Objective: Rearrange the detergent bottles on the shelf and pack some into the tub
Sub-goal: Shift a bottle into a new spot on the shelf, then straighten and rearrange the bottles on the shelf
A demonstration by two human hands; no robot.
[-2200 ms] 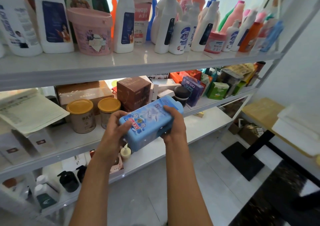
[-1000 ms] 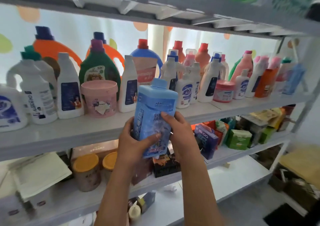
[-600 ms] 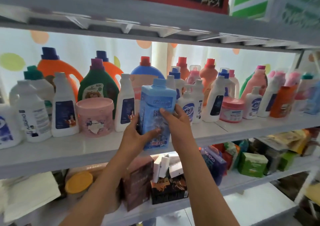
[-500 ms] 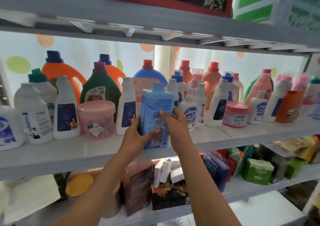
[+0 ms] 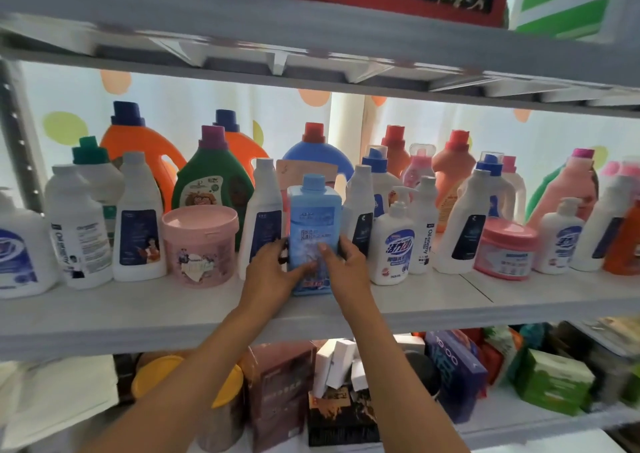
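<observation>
Standing upright near the front of the shelf, the blue bottle is held from both sides: the left hand wraps its lower left edge with the thumb across the front label, and the right hand grips the lower right edge, one of its fingers pressed on the label. Both hands hold it low, which probably steadies its base as it is set into the gap. Whether the base already rests on the shelf I cannot tell, since the hands cover its lower corners.

The bottle is a flat-sided rectangular container in light blue with a short round cap of the same colour and a pale printed label with a red strip near the bottom.

It sits between a tall white bottle on its left and another white bottle on its right, with a large blue jug with a red cap behind it. Further left stands a pink tub with its lid on, in front of a green jug; to the right is a white pump bottle and a smaller pink tub. Placing it here looks like the rearranging step; packing into a tub seems not yet begun.
</observation>
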